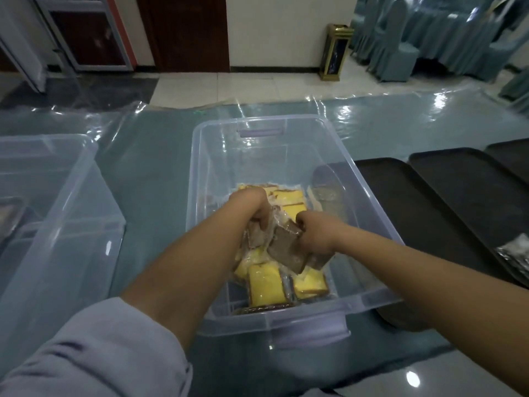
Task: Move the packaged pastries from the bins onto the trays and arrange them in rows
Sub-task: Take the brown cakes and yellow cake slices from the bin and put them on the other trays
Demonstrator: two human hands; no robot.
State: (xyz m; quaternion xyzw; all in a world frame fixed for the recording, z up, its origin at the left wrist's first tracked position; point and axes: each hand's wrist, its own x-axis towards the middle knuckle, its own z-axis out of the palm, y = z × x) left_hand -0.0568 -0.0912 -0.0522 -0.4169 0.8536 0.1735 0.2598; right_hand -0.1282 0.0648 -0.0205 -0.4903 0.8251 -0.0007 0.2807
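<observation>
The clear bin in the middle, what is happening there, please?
A person reaches into the clear bin with both hands. The left hand and the right hand each grip brown packaged pastries, lifted above the yellow packaged pastries lying on the bin's bottom. To the right lie black trays; one wrapped item shows at the picture's edge. Another clear bin stands to the left.

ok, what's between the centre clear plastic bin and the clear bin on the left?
Head view: only bare teal table cover under clear film between the centre clear plastic bin and the left clear bin; the left forearm crosses nearer the camera.
</observation>
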